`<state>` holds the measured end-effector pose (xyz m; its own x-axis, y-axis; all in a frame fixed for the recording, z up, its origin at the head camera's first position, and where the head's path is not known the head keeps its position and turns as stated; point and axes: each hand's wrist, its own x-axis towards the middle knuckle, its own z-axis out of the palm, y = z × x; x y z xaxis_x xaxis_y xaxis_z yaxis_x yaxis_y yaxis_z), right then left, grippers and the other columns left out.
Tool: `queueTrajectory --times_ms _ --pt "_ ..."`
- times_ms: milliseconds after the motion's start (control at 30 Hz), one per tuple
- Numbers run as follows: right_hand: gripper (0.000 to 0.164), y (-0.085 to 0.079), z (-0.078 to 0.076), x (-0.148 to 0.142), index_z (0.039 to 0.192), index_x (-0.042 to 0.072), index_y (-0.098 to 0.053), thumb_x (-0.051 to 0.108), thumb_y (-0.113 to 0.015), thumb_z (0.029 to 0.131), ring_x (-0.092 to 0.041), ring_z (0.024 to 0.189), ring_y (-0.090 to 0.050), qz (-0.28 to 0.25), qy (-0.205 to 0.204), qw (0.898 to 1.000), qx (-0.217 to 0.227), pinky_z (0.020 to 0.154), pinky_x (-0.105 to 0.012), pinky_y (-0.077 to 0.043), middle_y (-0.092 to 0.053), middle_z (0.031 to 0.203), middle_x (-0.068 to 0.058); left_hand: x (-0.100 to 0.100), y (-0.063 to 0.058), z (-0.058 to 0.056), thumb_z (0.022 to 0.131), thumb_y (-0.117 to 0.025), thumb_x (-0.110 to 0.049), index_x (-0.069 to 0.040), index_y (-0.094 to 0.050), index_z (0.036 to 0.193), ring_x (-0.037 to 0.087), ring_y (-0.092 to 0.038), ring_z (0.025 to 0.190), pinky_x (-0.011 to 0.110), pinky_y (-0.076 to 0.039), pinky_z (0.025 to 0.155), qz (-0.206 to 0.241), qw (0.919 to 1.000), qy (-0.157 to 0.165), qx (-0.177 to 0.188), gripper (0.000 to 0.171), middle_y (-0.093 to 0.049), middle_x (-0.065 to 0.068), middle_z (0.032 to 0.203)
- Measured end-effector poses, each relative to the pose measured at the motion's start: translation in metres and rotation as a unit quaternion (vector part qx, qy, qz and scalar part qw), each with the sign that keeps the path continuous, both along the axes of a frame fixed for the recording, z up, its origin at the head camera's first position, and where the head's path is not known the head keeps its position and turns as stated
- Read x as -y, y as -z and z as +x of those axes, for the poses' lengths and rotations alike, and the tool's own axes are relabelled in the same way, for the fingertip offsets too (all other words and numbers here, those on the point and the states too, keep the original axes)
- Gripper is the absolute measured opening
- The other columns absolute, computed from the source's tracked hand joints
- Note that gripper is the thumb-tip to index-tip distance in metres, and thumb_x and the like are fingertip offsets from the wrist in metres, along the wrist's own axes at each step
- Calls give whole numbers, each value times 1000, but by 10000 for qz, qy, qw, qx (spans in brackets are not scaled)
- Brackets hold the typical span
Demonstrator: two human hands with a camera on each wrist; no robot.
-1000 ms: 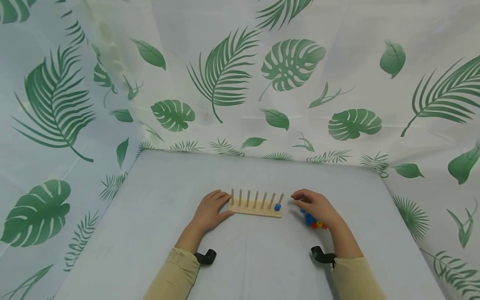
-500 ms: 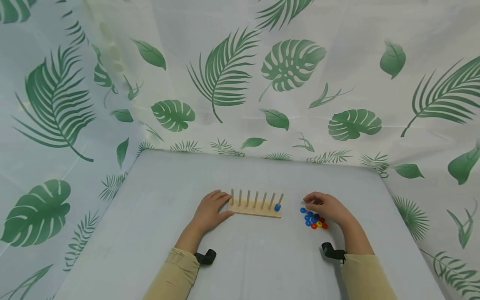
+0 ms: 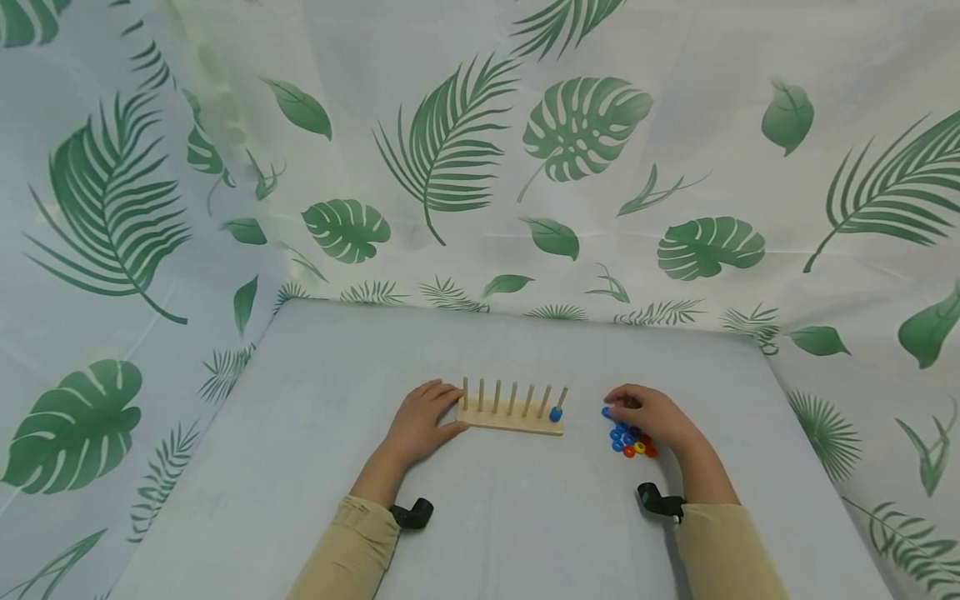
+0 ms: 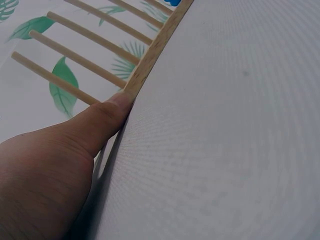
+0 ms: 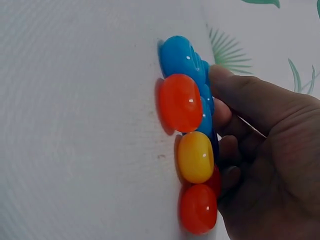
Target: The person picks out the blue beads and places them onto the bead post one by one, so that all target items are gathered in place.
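A wooden peg board [image 3: 510,417] with a row of upright pegs stands mid-table. Blue beads [image 3: 556,414] sit low on its rightmost peg. My left hand [image 3: 420,423] grips the board's left end, the thumb [image 4: 112,107] against the front edge in the left wrist view. To the right, my right hand [image 3: 651,414] pinches a blue bead [image 3: 607,412] between thumb and fingertips, at the far side of a bead cluster. That cluster holds blue beads [image 3: 617,435], a yellow bead [image 5: 195,157] and red-orange beads [image 5: 180,103]. In the right wrist view these hide the fingertips.
A white cloth [image 3: 525,517] covers the table. Behind and to both sides hang white curtains [image 3: 480,275] with green leaf prints. Each wrist wears a black camera mount, such as the right one [image 3: 660,500].
My right hand first moved right, away from the board to the beads, uncovering them. It then closed on the far blue bead, which shifted slightly away. My left hand stayed put.
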<state>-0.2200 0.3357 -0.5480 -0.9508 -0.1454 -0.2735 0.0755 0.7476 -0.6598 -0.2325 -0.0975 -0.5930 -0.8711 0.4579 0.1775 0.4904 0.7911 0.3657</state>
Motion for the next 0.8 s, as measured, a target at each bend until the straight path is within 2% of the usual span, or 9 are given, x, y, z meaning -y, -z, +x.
queueTrajectory --times_ms 267,433,600,800 --pt "36 1 0 -1 125 18 -64 37 -66 95 -22 84 -55 -89 151 9998 91 70 -29 -49 -62 108 -8 0 -1 0 92 -61 -58 -24 -54 143 26 -39 144 45 -31 121 58 10000 -7 31 62 -55 -2 143" --pt "32 2 0 -1 123 17 -66 32 -67 95 -23 85 -54 -131 72 9998 91 69 -30 -49 -58 102 -9 0 0 0 92 -61 -57 -23 -54 143 26 -39 144 45 -31 121 30 10000 -15 23 62 -55 -2 143" --pt "28 4 -2 0 116 15 -66 32 -68 94 -21 86 -53 134 59 9999 -89 72 -29 -46 -57 96 -5 0 0 0 92 -61 -57 -23 -54 143 26 -39 144 45 -31 121 50 10000 -16 32 62 -55 -2 143" --pt "32 3 0 1 120 16 -65 32 -70 93 -22 87 -52 180 44 9996 -236 74 -31 -44 -56 96 -5 -1 1 -1 92 -61 -57 -23 -54 143 26 -39 144 45 -31 122 27 10000 -38 20 62 -55 -2 143"
